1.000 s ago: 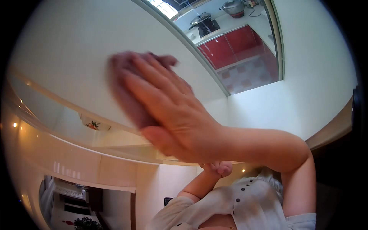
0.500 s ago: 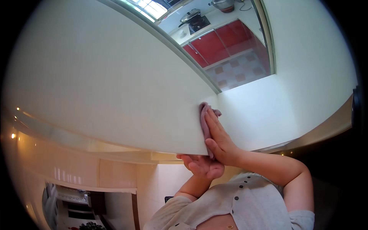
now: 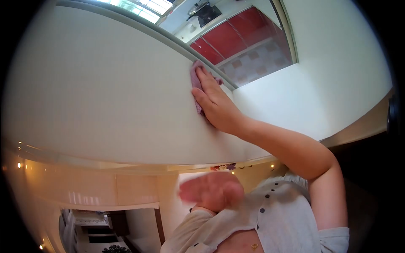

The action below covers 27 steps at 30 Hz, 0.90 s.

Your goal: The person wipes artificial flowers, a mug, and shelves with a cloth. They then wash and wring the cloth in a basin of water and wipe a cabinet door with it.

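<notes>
Cloth: under the right hand (image 3: pixel 218 108), against the white panel (image 3: pixel 105 84); mauve edges of the cloth (image 3: pixel 194 79) show beyond the fingers (image 3: pixel 207 81) on both sides
Right fingers: extended over the cloth, unclenched
Left hand (image 3: pixel 213 192): near the panel's lower edge; blurred, finger state cannot be told
Count: one cloth; two hands; one panel under the cloth

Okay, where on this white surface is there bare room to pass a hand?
The broad stretch of white surface left of the mauve cloth, under the grey frame, looks bare. So does the smaller patch between that frame and the right forearm. It's crowded at the cloth, where the right hand lies over it.
</notes>
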Each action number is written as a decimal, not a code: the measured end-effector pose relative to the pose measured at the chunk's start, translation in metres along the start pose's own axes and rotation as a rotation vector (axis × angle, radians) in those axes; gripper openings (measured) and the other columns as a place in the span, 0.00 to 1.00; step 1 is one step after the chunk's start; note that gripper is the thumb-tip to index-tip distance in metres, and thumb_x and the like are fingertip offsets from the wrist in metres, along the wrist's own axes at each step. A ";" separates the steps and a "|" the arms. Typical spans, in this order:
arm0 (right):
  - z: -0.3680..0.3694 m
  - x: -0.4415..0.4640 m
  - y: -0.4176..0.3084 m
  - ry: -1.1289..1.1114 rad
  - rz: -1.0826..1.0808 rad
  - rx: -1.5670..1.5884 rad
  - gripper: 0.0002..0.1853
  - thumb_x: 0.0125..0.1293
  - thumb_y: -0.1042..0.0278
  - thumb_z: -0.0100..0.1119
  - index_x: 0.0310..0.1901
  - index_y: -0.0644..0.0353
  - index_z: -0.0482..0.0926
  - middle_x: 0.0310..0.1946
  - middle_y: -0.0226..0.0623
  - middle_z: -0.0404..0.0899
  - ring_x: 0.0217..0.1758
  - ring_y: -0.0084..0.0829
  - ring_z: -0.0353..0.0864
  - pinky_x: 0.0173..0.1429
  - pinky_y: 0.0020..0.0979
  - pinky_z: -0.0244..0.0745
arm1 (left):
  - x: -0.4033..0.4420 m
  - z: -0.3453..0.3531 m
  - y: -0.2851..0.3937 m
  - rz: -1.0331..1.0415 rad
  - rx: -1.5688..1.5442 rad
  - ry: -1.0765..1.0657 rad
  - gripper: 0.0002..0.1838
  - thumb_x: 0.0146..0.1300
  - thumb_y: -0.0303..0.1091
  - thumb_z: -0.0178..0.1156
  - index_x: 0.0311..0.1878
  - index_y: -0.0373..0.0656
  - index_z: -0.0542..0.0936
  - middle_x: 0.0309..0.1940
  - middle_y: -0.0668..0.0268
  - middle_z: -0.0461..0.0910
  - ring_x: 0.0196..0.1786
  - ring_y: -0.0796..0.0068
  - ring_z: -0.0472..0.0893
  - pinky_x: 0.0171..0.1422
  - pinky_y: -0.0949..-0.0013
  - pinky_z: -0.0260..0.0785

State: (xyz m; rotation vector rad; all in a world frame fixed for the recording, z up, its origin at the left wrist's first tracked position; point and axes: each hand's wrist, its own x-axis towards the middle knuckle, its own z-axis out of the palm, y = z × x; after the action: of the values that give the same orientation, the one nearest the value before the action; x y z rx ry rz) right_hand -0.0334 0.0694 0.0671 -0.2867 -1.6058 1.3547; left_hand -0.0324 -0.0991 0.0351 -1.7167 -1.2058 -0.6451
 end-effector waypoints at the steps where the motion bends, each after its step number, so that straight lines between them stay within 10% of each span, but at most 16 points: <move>1: 0.000 0.003 -0.001 -0.026 -0.001 -0.011 0.34 0.78 0.53 0.39 0.75 0.69 0.49 0.78 0.54 0.44 0.83 0.48 0.38 0.81 0.37 0.33 | -0.001 -0.017 0.000 0.142 0.003 -0.101 0.36 0.71 0.45 0.43 0.75 0.32 0.54 0.78 0.41 0.43 0.81 0.45 0.41 0.81 0.47 0.36; 4: 0.002 0.006 0.002 0.000 -0.044 0.026 0.35 0.75 0.54 0.42 0.73 0.74 0.51 0.76 0.62 0.47 0.81 0.55 0.42 0.81 0.43 0.37 | 0.020 -0.029 0.007 0.420 0.023 -0.304 0.39 0.67 0.45 0.51 0.73 0.27 0.55 0.76 0.35 0.46 0.80 0.40 0.41 0.80 0.45 0.34; 6: 0.000 0.000 0.005 -0.007 -0.070 0.016 0.35 0.75 0.54 0.43 0.72 0.74 0.51 0.75 0.63 0.47 0.80 0.56 0.44 0.80 0.43 0.39 | 0.059 0.003 0.002 -0.304 -0.427 -0.286 0.44 0.69 0.48 0.52 0.77 0.29 0.47 0.78 0.41 0.42 0.81 0.47 0.41 0.81 0.49 0.31; 10: -0.007 -0.034 0.008 0.014 0.062 0.024 0.35 0.73 0.54 0.45 0.71 0.75 0.53 0.73 0.65 0.51 0.77 0.58 0.50 0.79 0.45 0.44 | 0.066 -0.004 0.010 -0.386 -0.430 -0.333 0.48 0.68 0.44 0.55 0.77 0.27 0.39 0.77 0.33 0.34 0.80 0.37 0.32 0.78 0.42 0.19; 16: -0.004 -0.031 0.029 0.064 0.508 0.039 0.35 0.71 0.53 0.47 0.68 0.77 0.56 0.68 0.65 0.60 0.70 0.60 0.60 0.75 0.46 0.53 | 0.081 -0.005 0.013 -0.745 -0.912 -0.122 0.52 0.68 0.42 0.54 0.75 0.27 0.27 0.78 0.46 0.18 0.80 0.53 0.19 0.79 0.54 0.15; 27: 0.003 -0.097 0.001 0.025 -0.017 0.064 0.34 0.72 0.60 0.47 0.73 0.70 0.52 0.75 0.60 0.48 0.79 0.59 0.45 0.79 0.47 0.42 | 0.074 0.012 0.014 -0.754 -0.810 0.034 0.50 0.71 0.61 0.47 0.78 0.33 0.39 0.81 0.55 0.32 0.83 0.60 0.32 0.82 0.55 0.24</move>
State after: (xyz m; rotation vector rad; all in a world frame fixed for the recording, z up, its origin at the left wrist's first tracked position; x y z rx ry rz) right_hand 0.0122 0.0000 0.0165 -0.2505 -1.5379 1.3817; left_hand 0.0077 -0.0573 0.0846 -1.8089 -1.7126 -1.7996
